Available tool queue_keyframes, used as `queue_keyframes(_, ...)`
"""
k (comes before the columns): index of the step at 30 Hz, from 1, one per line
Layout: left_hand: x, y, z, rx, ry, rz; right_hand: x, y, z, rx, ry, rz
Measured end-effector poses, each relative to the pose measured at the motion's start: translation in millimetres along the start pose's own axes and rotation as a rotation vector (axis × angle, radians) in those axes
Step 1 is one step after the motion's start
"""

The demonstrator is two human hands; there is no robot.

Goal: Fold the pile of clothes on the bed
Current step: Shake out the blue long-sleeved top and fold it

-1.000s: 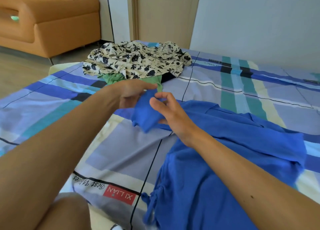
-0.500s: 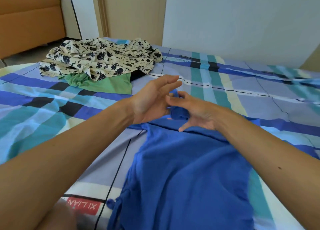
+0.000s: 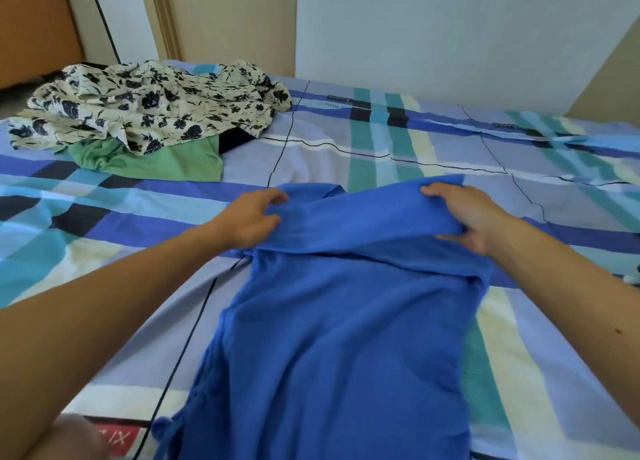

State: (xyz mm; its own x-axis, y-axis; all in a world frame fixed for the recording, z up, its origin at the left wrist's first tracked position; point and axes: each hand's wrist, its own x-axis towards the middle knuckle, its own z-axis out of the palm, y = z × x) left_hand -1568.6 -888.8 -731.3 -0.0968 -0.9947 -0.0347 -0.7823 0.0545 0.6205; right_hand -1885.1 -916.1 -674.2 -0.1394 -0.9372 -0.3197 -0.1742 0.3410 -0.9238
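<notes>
Blue woven garment was gripped at its folded-over far end. The left hand pinched one side and the right hand curled round the other. The rest lay spread on the plaid-sheeted bed. At the far left, a crumpled cream floral garment overlapped a green cloth.

Two bare arms and a knee.
The left hand and right hand are bare, and so are the left forearm and right forearm to the frame's edge. The right forearm carries one small dark mole. A bare knee shows blurred at lower left.
</notes>
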Motion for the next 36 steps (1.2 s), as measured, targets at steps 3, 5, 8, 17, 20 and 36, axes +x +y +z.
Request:
queue_keyframes(3, 7.1, -17.4, 6.5, 0.048, -0.011, -0.091, 15.7, 25.9, -30.8, -0.092, -0.036, 0.103)
queue_keyframes(5, 17.6, -20.4, 5.3, 0.116, 0.024, -0.135, 22.3, 43.6, -44.0, -0.192, -0.006, 0.095)
queue_keyframes(8, 34.5, -19.6, -0.1, 0.289, 0.061, -0.2, 28.6, 58.9, -55.4, -0.264, 0.037, 0.043)
queue_keyframes(17, 84.1, -11.6, -16.4, 0.597, 0.045, -0.052, 50.2, 55.3, -68.5, -1.002, 0.144, -0.237)
queue_keyframes(20, 99.5, -3.3, -11.7, 0.434, -0.189, -0.072, 64.9, 50.1, -63.1, -1.036, 0.111, -0.249)
queue_keyframes(36, 150.2, 43.7, -43.0, 0.675, 0.176, -0.085, 110.3, -27.6, -22.9, -0.991, 0.212, -0.443)
